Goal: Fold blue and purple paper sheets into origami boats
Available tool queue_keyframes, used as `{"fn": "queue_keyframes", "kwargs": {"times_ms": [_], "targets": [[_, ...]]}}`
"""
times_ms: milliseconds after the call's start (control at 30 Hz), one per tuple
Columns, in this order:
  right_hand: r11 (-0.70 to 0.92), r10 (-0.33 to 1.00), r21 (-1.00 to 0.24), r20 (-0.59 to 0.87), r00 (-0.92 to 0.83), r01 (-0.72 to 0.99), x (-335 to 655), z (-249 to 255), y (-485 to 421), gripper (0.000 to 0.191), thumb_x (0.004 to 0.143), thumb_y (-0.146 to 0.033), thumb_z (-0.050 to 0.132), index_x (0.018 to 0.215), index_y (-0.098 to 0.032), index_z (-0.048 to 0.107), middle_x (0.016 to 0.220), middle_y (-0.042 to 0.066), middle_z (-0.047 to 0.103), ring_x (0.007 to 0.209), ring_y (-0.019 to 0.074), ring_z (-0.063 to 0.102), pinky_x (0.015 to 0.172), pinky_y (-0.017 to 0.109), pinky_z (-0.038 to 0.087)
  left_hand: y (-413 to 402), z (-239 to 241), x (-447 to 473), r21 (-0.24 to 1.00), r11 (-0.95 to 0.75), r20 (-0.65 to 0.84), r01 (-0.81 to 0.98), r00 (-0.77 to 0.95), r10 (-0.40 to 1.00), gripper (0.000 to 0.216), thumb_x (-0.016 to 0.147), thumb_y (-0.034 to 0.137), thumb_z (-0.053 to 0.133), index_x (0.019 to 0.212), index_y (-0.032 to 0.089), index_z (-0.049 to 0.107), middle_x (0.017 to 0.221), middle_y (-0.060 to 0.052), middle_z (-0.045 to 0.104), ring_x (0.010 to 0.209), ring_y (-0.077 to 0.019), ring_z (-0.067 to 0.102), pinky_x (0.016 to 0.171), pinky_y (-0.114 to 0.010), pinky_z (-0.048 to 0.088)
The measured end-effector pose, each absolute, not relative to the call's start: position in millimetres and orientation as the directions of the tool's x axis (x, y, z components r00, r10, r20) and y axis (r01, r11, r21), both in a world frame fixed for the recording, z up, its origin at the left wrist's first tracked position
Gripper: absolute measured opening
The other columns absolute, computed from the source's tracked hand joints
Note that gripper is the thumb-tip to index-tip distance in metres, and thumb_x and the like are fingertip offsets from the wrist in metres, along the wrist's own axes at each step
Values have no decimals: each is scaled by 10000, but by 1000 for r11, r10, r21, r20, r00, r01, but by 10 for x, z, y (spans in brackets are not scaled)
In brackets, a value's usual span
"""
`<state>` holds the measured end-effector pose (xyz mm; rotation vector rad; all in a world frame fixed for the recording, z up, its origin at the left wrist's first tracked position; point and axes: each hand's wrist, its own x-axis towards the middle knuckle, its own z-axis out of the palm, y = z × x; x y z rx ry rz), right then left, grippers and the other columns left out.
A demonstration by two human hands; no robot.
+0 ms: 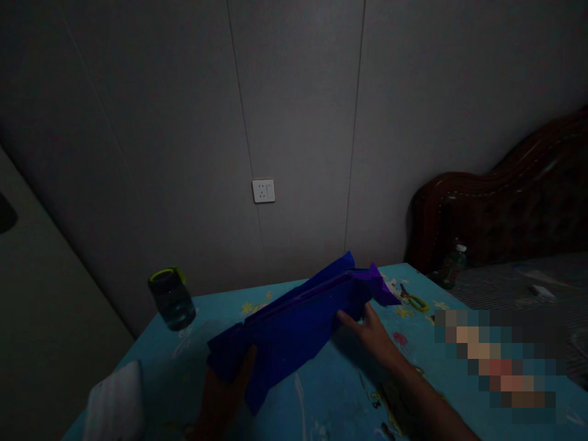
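Note:
A folded sheet of dark blue paper [294, 324] is held above the light blue patterned table [331, 398], with a purple flap at its far right end. My left hand [229, 383] grips its near left end from below, thumb over the paper. My right hand [367, 331] holds its right part, fingers pressed against the paper's edge. The room is dim and finger detail is poor.
A glass jar with a green rim [172, 299] stands at the table's far left. Scissors with yellow-green handles [413, 300] lie at the far right. A white cloth-like thing [114, 404] sits at the near left corner. A dark headboard [500, 202] and a bed lie to the right, with a wall socket [263, 190] behind.

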<state>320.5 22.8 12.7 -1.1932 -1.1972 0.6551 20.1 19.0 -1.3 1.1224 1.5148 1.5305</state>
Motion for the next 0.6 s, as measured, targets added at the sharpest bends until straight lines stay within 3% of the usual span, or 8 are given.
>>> {"fn": "queue_keyframes", "kwargs": {"times_ms": [100, 233, 500, 600], "targets": [[315, 865, -933, 358, 352, 175, 3214, 196, 190, 622, 767, -486, 703, 1302, -215, 537, 1287, 129, 620, 1224, 329, 535, 1033, 465, 414, 192, -21, 216, 992, -74, 104, 107, -320, 942, 452, 510, 464, 845, 839, 191, 697, 874, -85, 756, 966, -331, 690, 881, -412, 560], [289, 821, -938, 346, 454, 193, 3269, 226, 187, 616, 773, -563, 656, 1270, -209, 573, 1272, 131, 634, 1234, 318, 532, 1033, 430, 416, 203, 34, 261, 992, -27, 58, 122, -254, 966, 587, 538, 524, 809, 949, 123, 688, 875, -113, 759, 842, -326, 710, 728, -395, 583], [240, 791, -952, 304, 530, 188, 3283, 231, 199, 518, 746, -632, 598, 980, -178, 681, 1009, 107, 731, 992, 308, 651, 885, 415, 516, 146, 40, 355, 980, -67, 117, 188, -271, 955, 502, 591, 562, 738, 865, 143, 703, 807, -101, 755, 822, -333, 707, 760, -431, 565], [243, 789, -950, 312, 529, 197, 3264, 226, 192, 476, 720, -627, 610, 913, -198, 686, 929, 93, 735, 929, 304, 658, 829, 405, 534, 129, -12, 365, 971, -102, 164, 215, -298, 940, 474, 572, 528, 759, 891, 182, 697, 904, -99, 753, 977, -341, 682, 876, -434, 541]]}}
